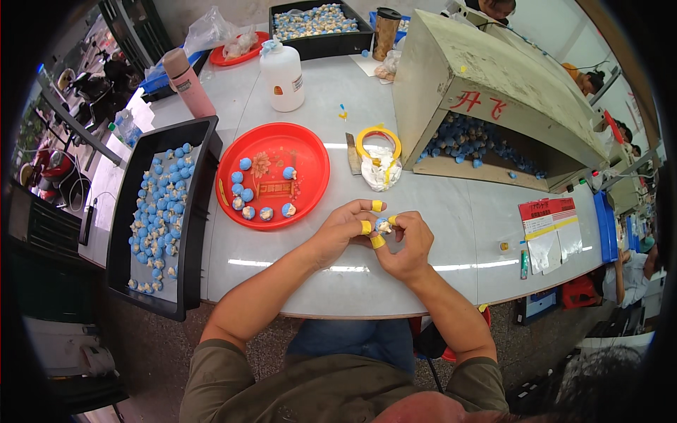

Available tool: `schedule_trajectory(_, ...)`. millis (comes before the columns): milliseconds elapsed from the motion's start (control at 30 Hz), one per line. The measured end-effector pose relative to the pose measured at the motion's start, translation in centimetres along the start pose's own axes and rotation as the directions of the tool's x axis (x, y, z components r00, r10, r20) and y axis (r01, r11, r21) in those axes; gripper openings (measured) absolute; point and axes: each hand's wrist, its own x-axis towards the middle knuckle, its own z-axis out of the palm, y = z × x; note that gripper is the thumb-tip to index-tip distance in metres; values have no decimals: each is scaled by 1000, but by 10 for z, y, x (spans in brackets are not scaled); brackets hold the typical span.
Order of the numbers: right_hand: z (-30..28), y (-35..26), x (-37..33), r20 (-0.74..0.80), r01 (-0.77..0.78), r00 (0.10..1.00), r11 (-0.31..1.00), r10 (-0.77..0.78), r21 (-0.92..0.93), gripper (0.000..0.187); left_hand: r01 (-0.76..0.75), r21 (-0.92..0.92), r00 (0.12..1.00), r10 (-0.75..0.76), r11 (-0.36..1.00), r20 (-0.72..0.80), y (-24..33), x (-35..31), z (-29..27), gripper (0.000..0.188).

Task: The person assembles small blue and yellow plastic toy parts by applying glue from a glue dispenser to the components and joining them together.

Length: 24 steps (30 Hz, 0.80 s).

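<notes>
Both hands meet above the white table [451, 211]: left hand [342, 229] and right hand [405, 243] pinch a small blue-and-white ball [382, 225] between yellow-capped fingertips [366, 227], right of the red tray [310, 166].

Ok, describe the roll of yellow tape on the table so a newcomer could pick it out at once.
Start at the round red tray in the middle of the white table, then look just to its right. There the roll of yellow tape sits on top of a crumpled clear bag, in front of the big slanted bin. It is the only yellow ring there; the small pieces around it are blue balls.
</notes>
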Motion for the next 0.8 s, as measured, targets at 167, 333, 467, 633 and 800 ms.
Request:
schedule_trajectory(167, 1, 1, 2, 4, -2, 1000, 1000, 2, 9, 38, -47, -4, 999, 47, 999, -4, -1, 1, -1, 47)
schedule_trajectory(333, 0, 3, 2, 42, 37, 998, 999, -37, 3, 38, -112, 43, 991, 114, 993, -63, -1, 2, 0, 40)
schedule_trajectory(467, 2, 6, -1, 37, 77, 996, 996, -75, -42, 39, -92, 45, 993, 95, 995, -65, 0, 0, 0, 35)
schedule_trajectory(633, 0, 3, 1, 8, 125, 992, 991, -125, -40, 39, -111, 75, 991, 116, 991, -72, -3, 0, -1, 30)
schedule_trajectory(800, 1, 6, 0, 12, 89, 996, 996, -90, 27, 37, -145, 128, 985, 155, 981, -74, -3, 1, 0, 29)
